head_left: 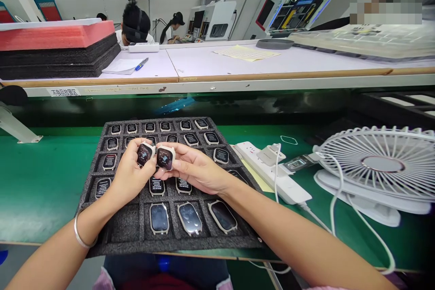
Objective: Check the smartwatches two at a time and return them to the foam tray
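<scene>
My left hand (pixel 131 177) pinches a watch (pixel 144 154) between my thumb and fingers. My right hand (pixel 195 173) pinches a second watch (pixel 165 157) the same way. The two are side by side, held just above a black foam tray (pixel 102 247). More watches (pixel 159 218) sit in its little holes. The tray lies on a green table (pixel 41 186), near a white power strip (pixel 268 170) and a white fan (pixel 384 163).

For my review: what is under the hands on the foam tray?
Watches sit in tray cells around the left hand and right hand. Cells directly beneath the palms are covered, so their contents cannot be seen.
</scene>
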Demonstrator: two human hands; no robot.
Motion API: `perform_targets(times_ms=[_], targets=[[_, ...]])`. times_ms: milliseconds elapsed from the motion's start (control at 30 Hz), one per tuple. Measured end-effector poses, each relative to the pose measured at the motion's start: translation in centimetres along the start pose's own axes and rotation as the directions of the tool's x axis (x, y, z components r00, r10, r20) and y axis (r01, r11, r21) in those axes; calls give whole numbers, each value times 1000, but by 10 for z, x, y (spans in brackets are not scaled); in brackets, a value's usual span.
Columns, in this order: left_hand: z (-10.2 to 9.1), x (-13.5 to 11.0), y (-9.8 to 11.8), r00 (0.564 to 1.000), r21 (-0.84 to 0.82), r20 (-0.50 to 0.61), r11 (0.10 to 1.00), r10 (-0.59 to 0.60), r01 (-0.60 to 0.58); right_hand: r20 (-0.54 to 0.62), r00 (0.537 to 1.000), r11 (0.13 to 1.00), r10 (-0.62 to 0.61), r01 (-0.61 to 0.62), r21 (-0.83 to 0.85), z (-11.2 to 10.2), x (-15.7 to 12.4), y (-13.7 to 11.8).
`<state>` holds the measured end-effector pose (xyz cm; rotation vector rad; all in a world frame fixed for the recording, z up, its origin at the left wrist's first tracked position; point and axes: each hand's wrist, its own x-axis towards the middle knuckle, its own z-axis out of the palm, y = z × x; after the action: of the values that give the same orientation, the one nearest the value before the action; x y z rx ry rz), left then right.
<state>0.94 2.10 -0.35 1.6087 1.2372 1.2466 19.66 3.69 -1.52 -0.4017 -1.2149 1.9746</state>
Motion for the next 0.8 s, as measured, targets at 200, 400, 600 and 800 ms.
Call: perform_targets(times_ms=[200,400,600,800], targets=[[0,1,0,1000,0,-3,1000,7,-7,19,1000,1000,6,-6,5,0,0,-1],[1,2,3,993,-142,3,983,-116,115,-34,999,1000,-2,3,17,-2,2,-1],[-1,8,5,917,-402,100,827,-386,393,-199,978,993,62,-40,114,-8,8,-6],[-3,9,3,920,-506,153,772,-360,385,-293,954,997,61,-45,60,-12,9,-8]])
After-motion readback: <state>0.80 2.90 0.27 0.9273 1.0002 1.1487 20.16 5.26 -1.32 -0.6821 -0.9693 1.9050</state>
